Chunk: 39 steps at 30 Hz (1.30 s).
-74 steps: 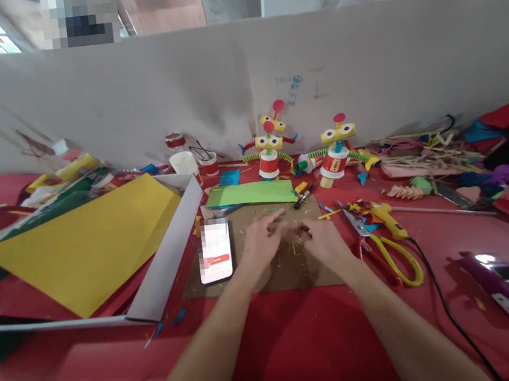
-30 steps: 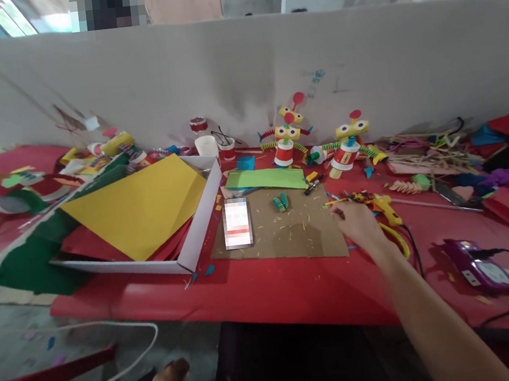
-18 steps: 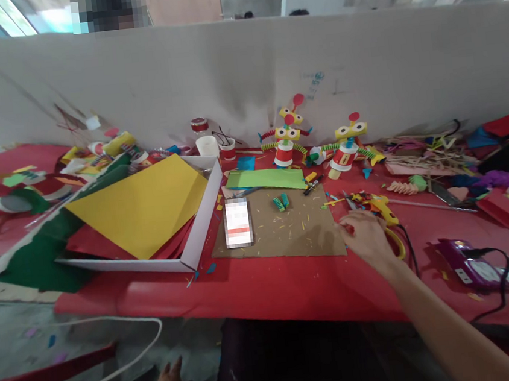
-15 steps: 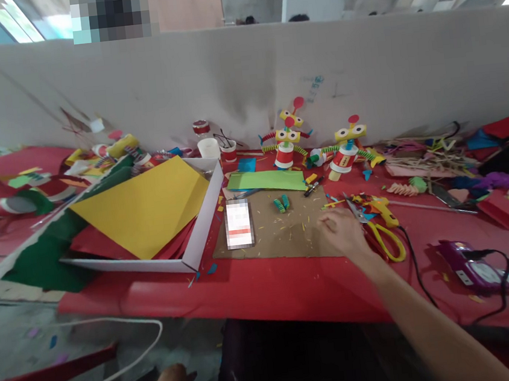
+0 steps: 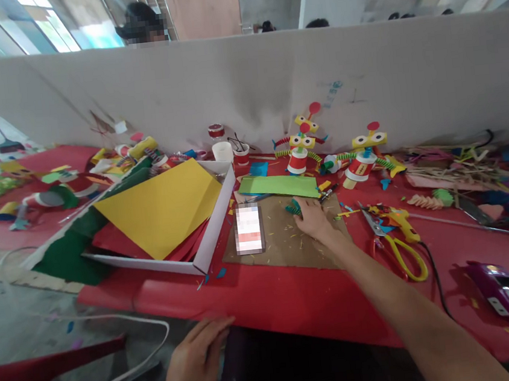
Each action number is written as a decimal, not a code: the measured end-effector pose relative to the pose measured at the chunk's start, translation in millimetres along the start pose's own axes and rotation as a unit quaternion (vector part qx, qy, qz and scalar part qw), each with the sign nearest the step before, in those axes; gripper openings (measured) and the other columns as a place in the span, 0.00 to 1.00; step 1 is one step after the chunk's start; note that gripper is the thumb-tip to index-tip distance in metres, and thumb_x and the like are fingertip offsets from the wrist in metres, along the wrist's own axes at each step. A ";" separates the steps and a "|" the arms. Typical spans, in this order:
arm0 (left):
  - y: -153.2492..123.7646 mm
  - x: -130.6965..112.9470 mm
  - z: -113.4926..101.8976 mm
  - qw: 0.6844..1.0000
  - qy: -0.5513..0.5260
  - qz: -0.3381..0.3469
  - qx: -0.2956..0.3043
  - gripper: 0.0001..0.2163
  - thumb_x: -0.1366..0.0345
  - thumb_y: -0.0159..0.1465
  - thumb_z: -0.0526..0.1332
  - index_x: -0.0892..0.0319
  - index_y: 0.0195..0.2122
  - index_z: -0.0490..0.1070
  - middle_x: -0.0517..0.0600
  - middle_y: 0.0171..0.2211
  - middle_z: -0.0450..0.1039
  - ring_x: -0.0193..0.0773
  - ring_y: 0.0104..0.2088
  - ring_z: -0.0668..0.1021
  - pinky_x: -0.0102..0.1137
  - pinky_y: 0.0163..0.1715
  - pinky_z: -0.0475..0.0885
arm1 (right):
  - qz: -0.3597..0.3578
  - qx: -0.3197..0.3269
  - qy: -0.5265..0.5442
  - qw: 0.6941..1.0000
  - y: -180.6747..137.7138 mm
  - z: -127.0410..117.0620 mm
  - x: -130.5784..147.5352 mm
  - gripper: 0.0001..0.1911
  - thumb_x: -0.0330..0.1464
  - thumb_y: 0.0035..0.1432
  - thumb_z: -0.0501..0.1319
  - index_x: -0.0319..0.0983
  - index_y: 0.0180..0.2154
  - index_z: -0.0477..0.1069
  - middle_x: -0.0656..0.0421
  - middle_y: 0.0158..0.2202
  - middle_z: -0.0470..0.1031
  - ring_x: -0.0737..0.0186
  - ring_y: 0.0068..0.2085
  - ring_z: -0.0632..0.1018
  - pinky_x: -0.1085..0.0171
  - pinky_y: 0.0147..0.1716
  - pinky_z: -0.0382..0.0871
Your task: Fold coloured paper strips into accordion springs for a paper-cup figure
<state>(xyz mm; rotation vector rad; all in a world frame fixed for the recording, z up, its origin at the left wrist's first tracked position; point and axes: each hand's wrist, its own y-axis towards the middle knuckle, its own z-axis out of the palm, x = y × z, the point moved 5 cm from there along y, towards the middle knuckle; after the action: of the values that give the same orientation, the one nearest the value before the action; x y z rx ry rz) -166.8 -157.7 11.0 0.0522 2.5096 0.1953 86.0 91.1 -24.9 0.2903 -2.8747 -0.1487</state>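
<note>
My right hand [image 5: 312, 218] reaches over the brown cardboard [image 5: 283, 248]. Its fingers are closed around the small green-and-blue folded paper springs [image 5: 293, 208] and partly hide them. By the table's front edge is my left hand [image 5: 201, 347], empty, fingers stretched out. A phone [image 5: 249, 230] with a lit, blurred screen lies on the cardboard among yellow scraps. Behind it lies a light-green paper strip [image 5: 276, 186]. Paper-cup figures stand at the back, among them a red-and-white one [image 5: 297, 161] and another [image 5: 360, 166] to its right.
A white box [image 5: 213, 225] of yellow and red paper sits left. To the right lie yellow-handled scissors [image 5: 402, 257], a yellow glue gun [image 5: 404, 226] with a black cord, and a purple device [image 5: 497, 292]. Paper scraps [image 5: 443, 164] crowd the back right. A partition [image 5: 180, 89] rises behind.
My right hand has moved left and away from me, onto the folded paper springs. My left hand has risen to the table's front edge. The view has shifted slightly.
</note>
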 end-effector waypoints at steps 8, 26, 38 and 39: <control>37.7 -40.6 44.2 0.998 -0.004 0.062 0.007 0.16 0.68 0.61 0.56 0.52 0.51 0.69 0.52 0.49 0.71 0.39 0.49 0.74 0.36 0.49 0.71 | -0.020 -0.081 0.026 0.996 -29.2 -19.0 -16.4 0.22 0.30 0.54 0.57 0.39 0.52 0.63 0.51 0.49 0.70 0.48 0.49 0.67 0.54 0.44 0.58; 105.2 -94.5 129.4 0.984 0.124 0.116 0.048 0.25 0.58 0.62 0.56 0.65 0.58 0.61 0.63 0.61 0.56 0.54 0.62 0.57 0.49 0.58 0.58 | 0.094 -0.165 0.315 0.930 -170.7 -17.7 -64.7 0.09 0.38 0.60 0.54 0.40 0.33 0.67 0.57 0.30 0.72 0.61 0.32 0.73 0.62 0.34 0.67; 96.1 -112.8 135.8 0.955 -0.234 0.139 0.117 0.14 0.68 0.62 0.57 0.49 0.49 0.71 0.45 0.44 0.77 0.33 0.43 0.77 0.29 0.46 0.71 | 0.062 -0.040 0.457 0.887 -165.7 -10.9 -28.9 0.09 0.39 0.56 0.57 0.42 0.32 0.73 0.57 0.31 0.78 0.58 0.34 0.78 0.62 0.36 0.71; 98.6 -112.3 137.4 0.953 -0.248 0.132 0.115 0.13 0.68 0.63 0.56 0.49 0.46 0.73 0.45 0.41 0.78 0.32 0.41 0.78 0.28 0.44 0.72 | 0.055 -0.034 0.467 0.882 -160.4 -12.3 -26.2 0.10 0.39 0.57 0.57 0.42 0.32 0.73 0.57 0.31 0.78 0.58 0.35 0.78 0.62 0.36 0.71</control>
<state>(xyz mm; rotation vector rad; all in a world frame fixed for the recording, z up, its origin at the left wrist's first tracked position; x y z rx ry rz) 3.9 -51.9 -18.9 0.4749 2.0030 -0.0080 143.5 -60.7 -39.3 0.1255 -1.9088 -0.0580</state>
